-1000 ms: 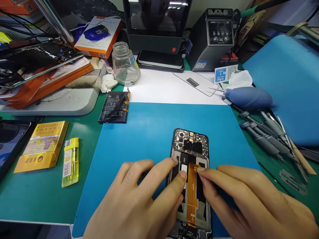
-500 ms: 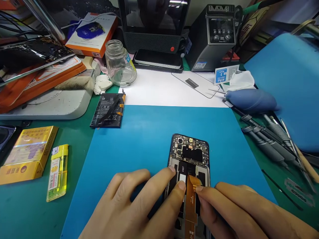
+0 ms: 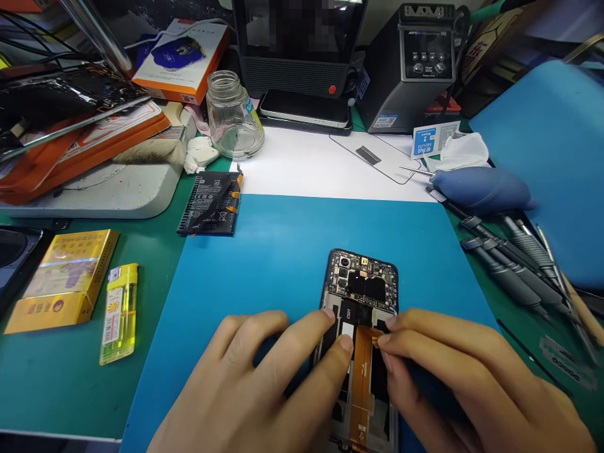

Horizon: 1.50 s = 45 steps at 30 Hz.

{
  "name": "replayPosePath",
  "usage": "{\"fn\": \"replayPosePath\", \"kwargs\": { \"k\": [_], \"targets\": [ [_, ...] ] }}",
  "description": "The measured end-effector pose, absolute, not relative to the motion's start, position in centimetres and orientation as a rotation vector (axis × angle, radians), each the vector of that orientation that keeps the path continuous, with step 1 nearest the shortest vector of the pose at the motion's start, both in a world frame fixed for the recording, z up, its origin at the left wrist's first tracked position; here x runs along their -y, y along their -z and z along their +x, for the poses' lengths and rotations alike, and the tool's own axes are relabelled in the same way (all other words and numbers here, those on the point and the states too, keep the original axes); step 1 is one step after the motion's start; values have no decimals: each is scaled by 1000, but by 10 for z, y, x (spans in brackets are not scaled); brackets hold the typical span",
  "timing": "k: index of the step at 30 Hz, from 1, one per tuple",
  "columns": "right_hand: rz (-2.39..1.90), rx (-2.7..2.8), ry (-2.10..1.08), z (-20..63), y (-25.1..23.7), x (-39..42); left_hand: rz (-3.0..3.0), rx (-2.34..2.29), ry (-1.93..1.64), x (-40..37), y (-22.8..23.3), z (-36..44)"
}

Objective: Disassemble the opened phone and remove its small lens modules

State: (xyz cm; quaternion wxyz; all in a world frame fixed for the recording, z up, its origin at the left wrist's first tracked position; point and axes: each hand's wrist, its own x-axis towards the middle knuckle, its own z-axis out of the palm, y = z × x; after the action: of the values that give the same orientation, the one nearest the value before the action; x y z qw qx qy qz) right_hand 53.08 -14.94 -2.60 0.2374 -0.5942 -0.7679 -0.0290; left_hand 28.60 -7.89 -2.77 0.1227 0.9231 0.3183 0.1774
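An opened smartphone (image 3: 337,301) lies on the blue mat, its circuit board (image 3: 367,286) bare at the top. An orange flex cable (image 3: 362,377) runs lengthwise down its middle. My left hand (image 3: 255,384) lies over the phone's left side, index fingertip on the frame and thumb tip beside the cable, holding the phone down. From the right, my right hand (image 3: 453,371) pinches the cable's upper end between thumb and index finger. Its fingertips hide part of that end.
A removed battery (image 3: 211,204) lies at the mat's upper left. Left of the mat are a yellow lighter (image 3: 117,314) and a gold box (image 3: 63,280). A glass jar (image 3: 233,119) stands behind. Screwdrivers (image 3: 514,270) and a blue air blower (image 3: 484,190) lie right.
The cable's raised upper end now lies lower and turned toward the right. My right hand's fingers have shifted upward along the phone. The left hand keeps its place; the camera view has shifted slightly.
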Motion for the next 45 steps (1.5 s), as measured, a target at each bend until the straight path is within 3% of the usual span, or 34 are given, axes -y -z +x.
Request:
{"fn": "replayPosePath", "kwargs": {
  "k": [14,21,33,40,45],
  "targets": [
    [-1587,1992,-192,521,23,143,2704,-873,-584,77,26,288],
    [-1561,1963,-133,519,20,144,2701,-860,-554,78,23,288],
    [-1296,1907,-331,528,14,153,2651,-839,-527,80,24,284],
    [-1194,2055,-207,529,8,145,2651,-837,-516,78,23,283],
    [-1219,1914,-417,531,18,153,2652,-839,-519,78,22,283]
  ]
}}
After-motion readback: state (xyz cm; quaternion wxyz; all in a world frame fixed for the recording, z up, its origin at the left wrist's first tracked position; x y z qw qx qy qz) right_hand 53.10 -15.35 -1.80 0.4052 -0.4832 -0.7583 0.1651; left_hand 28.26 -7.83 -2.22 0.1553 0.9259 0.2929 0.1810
